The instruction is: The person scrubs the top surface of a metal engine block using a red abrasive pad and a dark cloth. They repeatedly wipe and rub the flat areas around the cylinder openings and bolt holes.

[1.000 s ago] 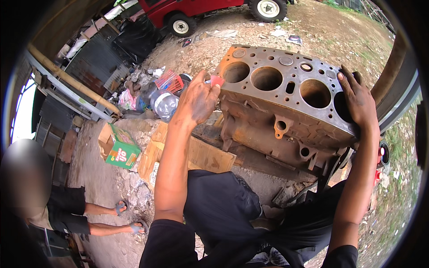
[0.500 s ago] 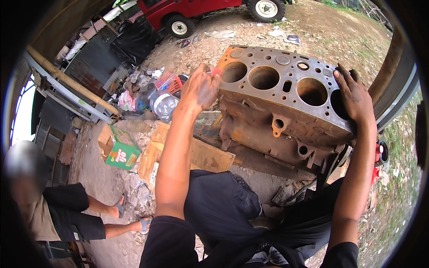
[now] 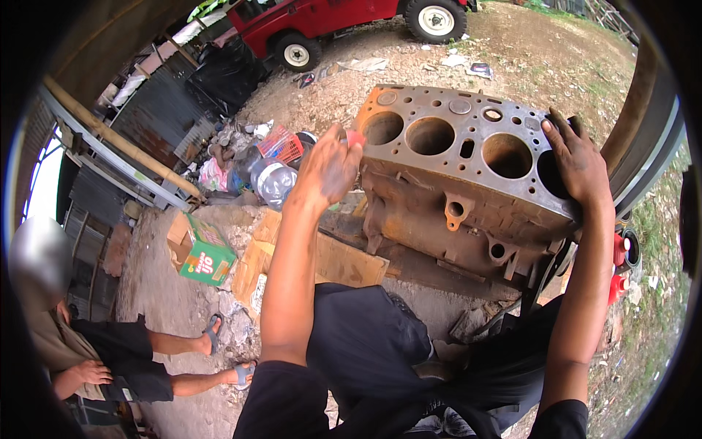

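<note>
Bystander in tan shirt and black shorts (image 3: 121, 358): far off to the left of the grip and below it, sandalled feet pointing this way.
Green printed cardboard box (image 3: 212, 252): lying open on the dirt, below and left of the grip.
Big clear plastic bottle (image 3: 276, 183): just left of the gripping wrist, with a red plastic lattice basket (image 3: 284, 145) right above it.
Left hand (image 3: 333, 168): here's the grip! Fingers curled in, thumb pressing, almost no gap, and they have hold of something small.
Small flat red piece (image 3: 354, 139): that's the catch, pinched at the fingertips, right at the block's left end; whether it touches the metal, I can't tell.
Rusty brown cast-metal engine block with a grey flat top (image 3: 420, 162): immediately right of the grip, round bores facing up, orange rust strongest at the end nearest the pinch.
Step in hand: looks like working that left edge with the red piece, the other hand bracing.
Next move: calls, I'd judge, for a firm pinch and the red piece kept flat against the metal.
Right hand (image 3: 581, 157): well right of the grip, fingers loosely extended over the block's far end, partly covering the last bore; no pinch visible.
Red objects on the ground (image 3: 619, 289): beyond the right forearm, farthest from the grip.
</note>
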### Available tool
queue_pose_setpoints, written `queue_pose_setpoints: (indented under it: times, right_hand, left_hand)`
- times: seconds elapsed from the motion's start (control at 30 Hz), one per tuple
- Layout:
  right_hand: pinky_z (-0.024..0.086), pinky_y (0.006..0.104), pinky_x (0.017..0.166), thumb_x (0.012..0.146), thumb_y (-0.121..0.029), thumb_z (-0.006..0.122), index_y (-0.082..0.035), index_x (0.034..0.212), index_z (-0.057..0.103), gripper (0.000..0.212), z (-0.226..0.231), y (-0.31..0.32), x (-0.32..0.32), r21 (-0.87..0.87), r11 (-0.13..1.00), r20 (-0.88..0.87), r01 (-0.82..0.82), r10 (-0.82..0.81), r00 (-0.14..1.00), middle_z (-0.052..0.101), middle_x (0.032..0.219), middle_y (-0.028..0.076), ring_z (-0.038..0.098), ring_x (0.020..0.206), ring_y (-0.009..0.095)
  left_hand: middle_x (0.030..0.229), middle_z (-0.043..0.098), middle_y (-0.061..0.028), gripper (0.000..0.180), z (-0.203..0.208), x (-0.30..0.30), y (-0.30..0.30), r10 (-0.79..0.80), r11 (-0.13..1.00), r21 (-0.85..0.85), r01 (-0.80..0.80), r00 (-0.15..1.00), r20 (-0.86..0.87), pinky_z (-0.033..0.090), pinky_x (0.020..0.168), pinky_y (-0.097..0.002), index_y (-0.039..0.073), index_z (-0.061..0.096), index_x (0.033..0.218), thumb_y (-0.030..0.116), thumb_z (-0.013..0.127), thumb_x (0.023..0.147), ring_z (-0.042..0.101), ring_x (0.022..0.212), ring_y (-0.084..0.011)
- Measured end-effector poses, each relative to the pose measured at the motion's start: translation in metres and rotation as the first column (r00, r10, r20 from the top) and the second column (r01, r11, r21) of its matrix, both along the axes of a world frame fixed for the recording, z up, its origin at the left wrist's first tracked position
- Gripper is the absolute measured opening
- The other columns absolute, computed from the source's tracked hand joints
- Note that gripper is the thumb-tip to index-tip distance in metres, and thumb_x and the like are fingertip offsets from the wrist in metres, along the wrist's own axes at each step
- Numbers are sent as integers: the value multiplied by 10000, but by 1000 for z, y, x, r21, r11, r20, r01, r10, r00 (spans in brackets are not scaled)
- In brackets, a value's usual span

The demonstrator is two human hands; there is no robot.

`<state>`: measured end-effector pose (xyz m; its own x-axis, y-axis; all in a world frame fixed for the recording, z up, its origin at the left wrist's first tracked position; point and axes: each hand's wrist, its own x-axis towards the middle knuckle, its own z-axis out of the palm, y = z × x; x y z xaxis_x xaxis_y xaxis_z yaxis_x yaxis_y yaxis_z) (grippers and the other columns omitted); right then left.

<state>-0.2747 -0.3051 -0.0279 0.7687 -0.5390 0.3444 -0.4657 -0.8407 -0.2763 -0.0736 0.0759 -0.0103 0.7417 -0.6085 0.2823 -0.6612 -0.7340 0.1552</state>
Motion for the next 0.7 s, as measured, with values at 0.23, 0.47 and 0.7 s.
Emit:
queue_pose_setpoints:
  times: [0.23, 0.47, 0.7]
  right_hand:
    - [414, 521, 1223, 1085, -687, 421, -267, 1623, 533, 692, 9, 14, 3, 90, 995, -24, 46, -44, 999, 457, 1662, 257, 529, 1454, 482]
    - [413, 525, 1219, 1091, -673, 422, -248, 1615, 542, 685, 2, 9, 4, 23, 999, -12, 33, -32, 999, 483, 1631, 273, 541, 1434, 491]
    - [449, 526, 1181, 1091, -657, 430, -240, 1607, 550, 674, -7, -2, 2, -15, 1000, 15, -4, 4, 1000, 515, 1608, 240, 574, 1390, 495]
  left_hand:
    - [1455, 560, -378, 537, 16, 9, -9, 108, 992, 69, -104, 992, -67, 497, 1127, -513, -114, 772, 969, 296, 450, 1099, 655, 1229, -494]
    - [1306, 588, -378, 551, 3, -10, 2, 2, 998, -56, -4, 1000, -29, 465, 1108, -503, -166, 732, 966, 286, 442, 1090, 634, 1166, -513]
    - [1420, 599, -318, 545, -7, -2, -4, 38, 999, 18, -39, 997, 66, 507, 1099, -509, -111, 771, 949, 316, 464, 1093, 672, 1188, -478]
